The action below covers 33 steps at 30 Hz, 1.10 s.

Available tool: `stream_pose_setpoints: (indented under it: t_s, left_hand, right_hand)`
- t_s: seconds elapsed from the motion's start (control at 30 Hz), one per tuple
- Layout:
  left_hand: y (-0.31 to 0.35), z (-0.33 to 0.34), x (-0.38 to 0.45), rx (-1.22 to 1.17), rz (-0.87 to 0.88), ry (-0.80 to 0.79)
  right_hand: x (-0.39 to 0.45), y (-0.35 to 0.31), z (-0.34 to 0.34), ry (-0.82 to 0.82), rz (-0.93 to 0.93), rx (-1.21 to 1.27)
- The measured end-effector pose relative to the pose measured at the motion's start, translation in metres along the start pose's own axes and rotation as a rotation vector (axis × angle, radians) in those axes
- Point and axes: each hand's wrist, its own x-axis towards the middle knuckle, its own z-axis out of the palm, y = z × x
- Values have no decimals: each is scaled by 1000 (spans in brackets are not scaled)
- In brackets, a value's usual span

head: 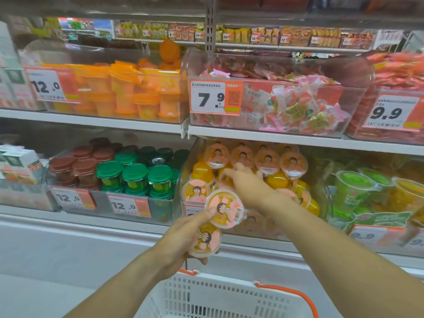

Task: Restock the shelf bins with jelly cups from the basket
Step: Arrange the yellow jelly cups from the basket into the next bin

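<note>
- On the lower shelf, in the middle, sits a clear bin (187,180) heaped with yellow jelly cups (276,180) that have pink lids with a cartoon child on them.
- The right hand (246,183) reaches into this bin. Its fingers are bent and touch the cups in the heap. I cannot tell if its grip is clamped on a cup.
- The left hand (183,237) is in front of the bin, above the basket. Its grip is clamped on two jelly cups.
- The upper jelly cup (226,208) is tipped so its pink lid faces us. The thumb presses on its edge.
- The lower jelly cup (207,241) sits in the palm, just under the upper one and touching it.
- A white basket (218,297) with orange handles is at the bottom, below both arms.
- To the left of the bin stand green-lidded cups (135,173) and brown-lidded cups (85,164).
- To the right are green cups (354,184).
- On the shelf above, a bin holds orange cups (128,92), and a price tag (215,97) reads 7.9.
</note>
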Motion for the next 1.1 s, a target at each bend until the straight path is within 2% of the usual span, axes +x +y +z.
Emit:
stream_pose_setpoints:
  t_s: [0.1, 0.27, 0.4, 0.67, 0.8, 0.93, 1.1]
  left_hand:
    - [0, 0, 2, 0, -8, 14]
    - [0, -2, 1, 29, -5, 32]
    - [1, -6, 2, 6, 22, 98]
    - [4, -10, 8, 44, 82, 195]
    - [7, -5, 9, 101, 90, 215]
    - [11, -1, 13, 146, 104, 219]
    - [22, 3, 15, 233, 78, 284]
  right_hand:
    - [2, 2, -1, 94, -49, 103]
    - [6, 3, -16, 123, -100, 133]
    - [6, 2, -16, 66, -106, 49]
    - [-3, 12, -22, 20, -42, 156]
    - [-8, 3, -29, -27, -2, 334]
    - [-7, 8, -33, -120, -122, 312]
    - [-6, 17, -32, -136, -192, 302]
